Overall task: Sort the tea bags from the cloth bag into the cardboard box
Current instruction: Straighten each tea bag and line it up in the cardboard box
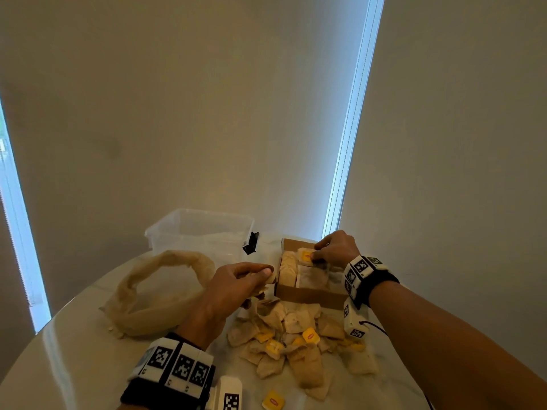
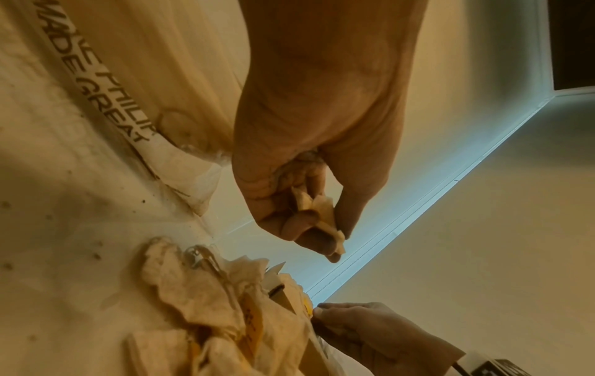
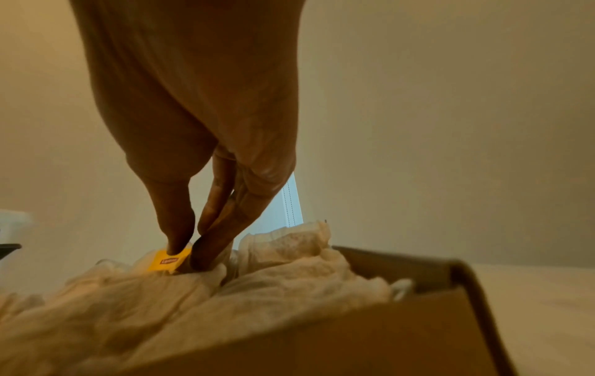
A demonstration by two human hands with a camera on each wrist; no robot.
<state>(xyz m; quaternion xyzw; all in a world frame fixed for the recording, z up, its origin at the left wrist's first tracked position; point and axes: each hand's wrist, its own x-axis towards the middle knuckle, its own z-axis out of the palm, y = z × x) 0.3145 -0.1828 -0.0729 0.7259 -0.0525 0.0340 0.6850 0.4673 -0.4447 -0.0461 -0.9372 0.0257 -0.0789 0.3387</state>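
I see the right hand (image 1: pixel 336 248) pinching a tagged tea bag (image 3: pixel 167 262) down into the cardboard box (image 1: pixel 310 295) to seat it, left hand (image 1: pixel 236 281) gripping another bag (image 2: pixel 322 216) beside the box, ready next.

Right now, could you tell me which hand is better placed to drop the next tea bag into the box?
Left hand: it already holds a tea bag beside the cardboard box.

white table (image 1: pixel 74 359), cloth bag (image 1: pixel 159 294), tea bags (image 1: pixel 296 344), cardboard box (image 1: pixel 310 295), plastic tub (image 1: pixel 198 232)

tea bags (image 1: pixel 299 341) heaped beside cardboard box (image 1: pixel 310 295)
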